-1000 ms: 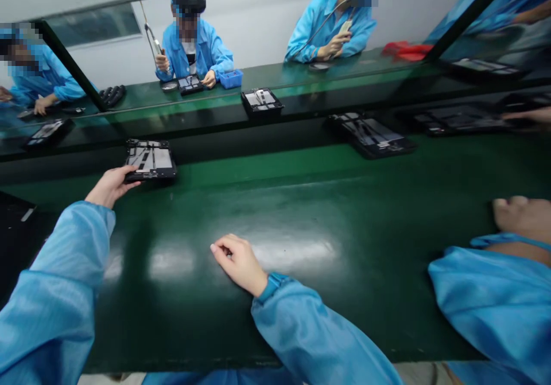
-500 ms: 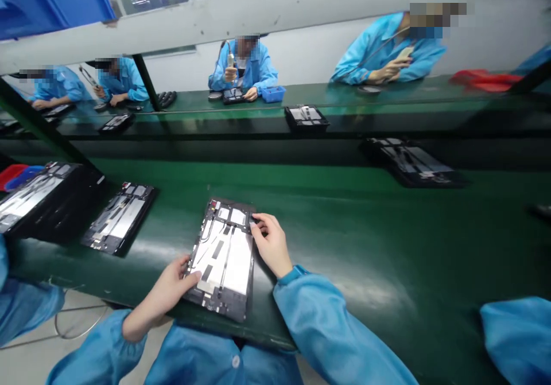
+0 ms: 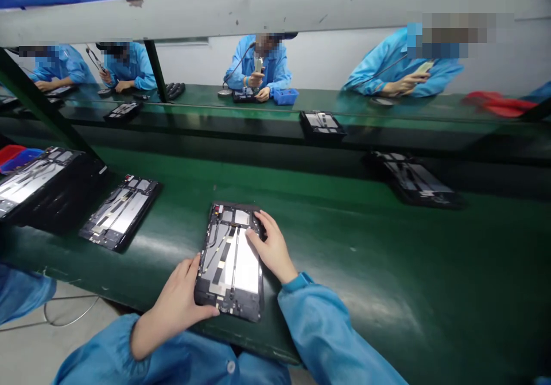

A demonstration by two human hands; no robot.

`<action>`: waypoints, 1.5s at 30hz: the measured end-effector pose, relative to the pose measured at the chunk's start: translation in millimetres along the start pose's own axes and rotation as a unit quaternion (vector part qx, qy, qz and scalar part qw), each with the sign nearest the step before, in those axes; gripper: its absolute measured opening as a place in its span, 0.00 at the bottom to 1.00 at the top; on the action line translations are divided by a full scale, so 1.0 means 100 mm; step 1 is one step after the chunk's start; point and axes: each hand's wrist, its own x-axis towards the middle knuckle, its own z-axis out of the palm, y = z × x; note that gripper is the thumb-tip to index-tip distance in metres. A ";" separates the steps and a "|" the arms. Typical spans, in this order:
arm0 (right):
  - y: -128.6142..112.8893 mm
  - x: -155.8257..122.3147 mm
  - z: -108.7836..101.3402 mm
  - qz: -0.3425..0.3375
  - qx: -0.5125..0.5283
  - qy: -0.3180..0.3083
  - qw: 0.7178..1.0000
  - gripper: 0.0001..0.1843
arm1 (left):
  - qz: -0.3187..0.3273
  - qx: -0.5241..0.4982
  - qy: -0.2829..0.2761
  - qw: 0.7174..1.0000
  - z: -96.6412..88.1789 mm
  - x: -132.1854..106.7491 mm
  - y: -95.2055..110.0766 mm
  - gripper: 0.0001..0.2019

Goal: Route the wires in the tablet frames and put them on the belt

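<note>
An opened tablet [image 3: 247, 261] lies in front of me near the bench edge, its silver battery, dark cables and boards showing. My left hand [image 3: 183, 293] grips its lower left side, thumb over the bottom edge and fingers along the side. At the upper right, my right hand [image 3: 273, 247] holds the other side, with the thumb on the tablet's face and the fingers at the edge. Whatever the fingertips touch underneath is hidden. Another opened tablet [image 3: 123, 213] lies to the left, beside a stack of similar tablets [image 3: 38, 181].
The green bench [image 3: 344, 293] stretches to the right. Further tablets [image 3: 415, 181] lie at the back right. Behind stands a raised shelf with a tablet stack [image 3: 322, 124] and a blue bin [image 3: 286, 96]. Several co-workers in blue coats sit opposite. A green post [image 3: 47, 104] slants at left.
My left hand has moved down to the tablet's lower left corner. My right thumb has come further onto its face. The tablet has turned slightly and the camera view has shifted.
</note>
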 end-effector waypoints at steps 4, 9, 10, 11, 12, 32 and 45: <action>0.03 0.30 0.08 0.015 0.011 0.023 1.000 0.26 | 0.017 -0.001 0.004 1.000 -0.03 0.04 -0.01 0.52; -0.02 0.39 0.13 0.021 -0.008 0.059 0.998 0.20 | 0.027 0.016 0.005 1.000 0.06 -0.02 0.02 0.53; -0.03 0.35 0.12 0.025 -0.012 0.068 0.997 0.19 | 0.027 0.024 0.007 0.999 0.11 -0.07 0.03 0.53; -0.03 0.31 0.09 0.030 -0.015 0.072 0.997 0.18 | 0.028 0.034 0.009 0.999 0.16 -0.12 0.04 0.53; -0.04 0.27 0.07 0.033 -0.021 0.070 0.997 0.17 | 0.028 0.045 0.011 0.999 0.20 -0.19 0.05 0.52; -0.47 0.38 0.13 -0.015 -0.319 -0.133 0.938 0.17 | 0.064 0.332 -0.032 0.941 -0.13 0.87 0.99 0.14; -0.36 0.28 0.06 -0.095 -0.107 -0.069 0.987 0.09 | 0.037 0.302 -0.086 0.949 -0.22 0.82 0.94 0.12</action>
